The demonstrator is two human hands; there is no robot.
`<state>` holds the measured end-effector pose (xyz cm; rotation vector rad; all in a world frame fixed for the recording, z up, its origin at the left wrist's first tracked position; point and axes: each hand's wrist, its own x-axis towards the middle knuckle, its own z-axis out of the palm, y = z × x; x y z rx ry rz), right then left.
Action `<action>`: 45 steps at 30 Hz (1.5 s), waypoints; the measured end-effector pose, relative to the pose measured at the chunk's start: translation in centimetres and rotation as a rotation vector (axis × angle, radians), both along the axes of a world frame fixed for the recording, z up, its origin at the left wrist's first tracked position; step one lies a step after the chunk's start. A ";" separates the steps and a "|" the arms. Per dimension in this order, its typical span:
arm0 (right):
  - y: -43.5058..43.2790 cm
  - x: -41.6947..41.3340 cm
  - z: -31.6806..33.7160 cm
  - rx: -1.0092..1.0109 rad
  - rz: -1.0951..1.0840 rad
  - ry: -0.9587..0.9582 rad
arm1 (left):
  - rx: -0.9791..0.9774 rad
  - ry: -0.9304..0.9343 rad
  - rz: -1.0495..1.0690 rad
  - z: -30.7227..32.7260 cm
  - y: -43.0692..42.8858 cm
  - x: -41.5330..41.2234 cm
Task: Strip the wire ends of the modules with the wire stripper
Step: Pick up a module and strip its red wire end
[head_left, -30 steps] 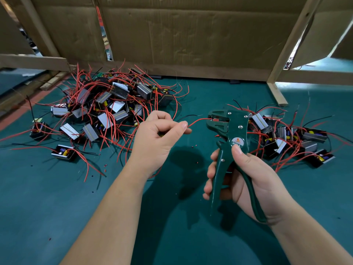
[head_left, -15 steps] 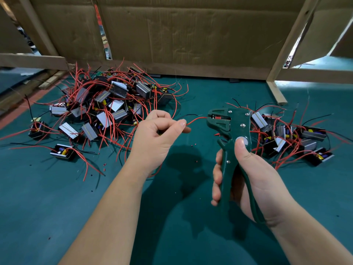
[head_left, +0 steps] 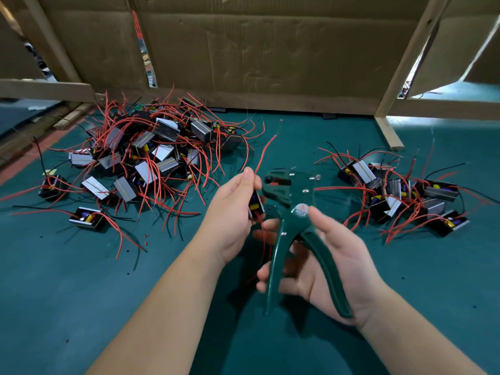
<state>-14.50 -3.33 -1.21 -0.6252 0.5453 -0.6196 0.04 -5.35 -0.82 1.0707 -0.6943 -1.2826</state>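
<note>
Green steel and plastic, the wire stripper (head_left: 293, 201) stands upright in my right hand (head_left: 332, 261). My fingers curl round its front handle, the rear handle lies along my palm, and my thumb rests by the round label (head_left: 301, 209) on the head. That label has an orange mark and a line of small print too blurred to read. The handles are spread wide. Something red shows in the tool's mouth, and I cannot tell whether it is wire or part of the tool.

Just beside the head, my left hand (head_left: 232, 215) grips one module (head_left: 256, 205), a small black case with yellow and blue parts showing. Its red wire (head_left: 263, 154) rises free above my fingertips, clear of the tool.

On the teal mat (head_left: 81, 293) a big heap of modules (head_left: 151, 155) with tangled red and black leads lies to my left, and a smaller heap (head_left: 400, 196) to my right. Tiny red scraps (head_left: 146, 236) dot the mat. Cardboard sheets (head_left: 257, 50) on a wooden frame (head_left: 405, 63) close off the back.
</note>
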 end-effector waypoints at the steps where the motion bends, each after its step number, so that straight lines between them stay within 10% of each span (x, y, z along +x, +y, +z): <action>1: 0.1 0.1 -0.2 -0.005 0.026 -0.001 | 0.002 0.076 -0.023 0.1 0.1 -0.1; 7: 0.0 -0.1 -0.5 -0.063 0.027 -0.022 | -0.021 0.033 -0.044 0.2 0.0 0.2; 16: -2.7 -3.9 0.6 -0.460 -0.665 0.221 | 0.024 -1.222 0.402 -1.5 -0.3 3.7; 24: -2.5 -4.3 -0.4 -0.601 -0.690 0.402 | 0.454 -1.513 0.191 -2.7 -0.7 4.6; 32: -2.0 -3.5 -0.5 -0.606 -0.625 0.363 | 0.274 -1.446 0.438 -2.5 -0.9 5.8; 36: -1.7 -3.1 -0.2 -0.488 -0.536 0.232 | 0.004 -0.691 0.427 -1.3 -1.2 5.7; 40: -1.6 -2.6 0.2 -0.305 -0.348 0.102 | -0.035 -0.049 0.079 0.4 -0.2 4.3; 45: -1.4 -2.6 0.6 -0.085 -0.069 -0.111 | -0.139 -0.251 -0.576 0.4 1.3 2.8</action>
